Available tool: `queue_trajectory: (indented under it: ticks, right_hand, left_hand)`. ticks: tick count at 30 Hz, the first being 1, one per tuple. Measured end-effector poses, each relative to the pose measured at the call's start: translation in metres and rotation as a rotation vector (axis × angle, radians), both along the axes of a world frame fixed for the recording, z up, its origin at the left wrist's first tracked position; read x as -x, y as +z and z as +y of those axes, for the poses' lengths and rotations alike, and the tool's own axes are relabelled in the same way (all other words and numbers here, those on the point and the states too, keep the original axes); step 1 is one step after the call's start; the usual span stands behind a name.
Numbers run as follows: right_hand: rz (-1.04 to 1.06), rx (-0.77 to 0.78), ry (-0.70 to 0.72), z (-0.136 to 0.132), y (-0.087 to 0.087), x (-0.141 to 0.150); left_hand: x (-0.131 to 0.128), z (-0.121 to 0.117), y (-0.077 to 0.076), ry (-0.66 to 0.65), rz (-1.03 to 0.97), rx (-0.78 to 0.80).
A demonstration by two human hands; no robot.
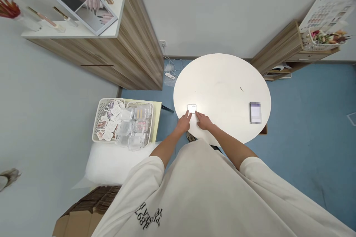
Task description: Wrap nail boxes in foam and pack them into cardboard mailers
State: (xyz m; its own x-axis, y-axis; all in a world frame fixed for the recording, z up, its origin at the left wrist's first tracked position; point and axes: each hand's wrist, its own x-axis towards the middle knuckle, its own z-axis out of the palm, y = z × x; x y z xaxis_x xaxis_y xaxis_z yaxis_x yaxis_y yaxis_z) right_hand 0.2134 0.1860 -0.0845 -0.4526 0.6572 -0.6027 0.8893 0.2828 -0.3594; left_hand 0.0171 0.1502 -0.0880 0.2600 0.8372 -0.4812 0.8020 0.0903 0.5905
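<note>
A small flat clear case with a whitish face (191, 108) lies near the front left edge of the white oval table. My left hand (183, 122) rests at the case's near left corner, its fingers reaching forward and apart, with a ring showing on one of them. From the other side my right hand (204, 122) touches the near right corner with a stretched fingertip. The case sits flat between both hands; neither hand appears wrapped around it. What is printed on or inside the case is too small to make out.
The white oval table (222, 77) carries a phone-like item, blurred out (255, 113), at right. On the left, a white basket (95, 127) of printed cards stands beside clear plastic cases (136, 126). Wooden cabinets (141, 44) line the wall. A power strip (169, 76) lies on the floor.
</note>
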Motion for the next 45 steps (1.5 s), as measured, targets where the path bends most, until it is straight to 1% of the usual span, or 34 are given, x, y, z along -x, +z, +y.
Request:
queue_trajectory:
  ticks: [4, 6, 12, 15, 19, 25, 27, 29, 32, 35, 38, 41, 45]
  right_hand:
    - [-0.01, 0.028, -0.016, -0.008, 0.003, -0.012]
    - [-0.02, 0.035, -0.022, -0.014, 0.003, -0.02]
    - [-0.031, 0.066, -0.022, -0.035, 0.0, -0.053]
    - [-0.025, 0.073, -0.022, -0.052, 0.002, -0.075]
    - [-0.03, 0.074, -0.02, -0.081, 0.003, -0.11]
    - [-0.012, 0.055, -0.007, -0.124, -0.003, -0.162]
    - [-0.005, 0.043, -0.012, -0.133, -0.004, -0.171]
    - [0.003, 0.015, -0.02, -0.139, -0.003, -0.173]
    - [0.028, -0.041, -0.002, -0.145, 0.002, -0.163]
    - [0.066, -0.085, 0.065, -0.15, 0.011, -0.137]
    - [0.115, -0.116, 0.133, -0.155, 0.022, -0.101]
    - [0.163, -0.115, 0.193, -0.164, 0.031, -0.058]
    - [0.21, -0.081, 0.257, -0.188, 0.034, 0.003]
  left_hand:
    - [-0.003, -0.008, -0.002, 0.048, -0.01, 0.005]
    - [-0.007, -0.015, -0.003, 0.05, 0.015, 0.001]
    - [-0.032, -0.041, -0.002, -0.053, 0.24, 0.004]
    - [-0.051, -0.059, 0.0, -0.066, 0.279, -0.01]
    - [-0.083, -0.089, 0.003, -0.066, 0.275, -0.008]
    - [-0.131, -0.138, 0.008, -0.098, 0.238, 0.019]
    - [-0.14, -0.153, 0.01, -0.102, 0.233, 0.018]
    - [-0.141, -0.166, 0.013, -0.077, 0.239, -0.005]
    - [-0.13, -0.183, 0.017, -0.009, 0.257, -0.046]
    - [-0.105, -0.2, 0.025, 0.077, 0.294, -0.043]
    - [-0.074, -0.22, 0.035, 0.16, 0.333, -0.035]
    - [-0.041, -0.243, 0.043, 0.234, 0.369, -0.038]
    - [0.007, -0.279, 0.049, 0.343, 0.43, -0.062]
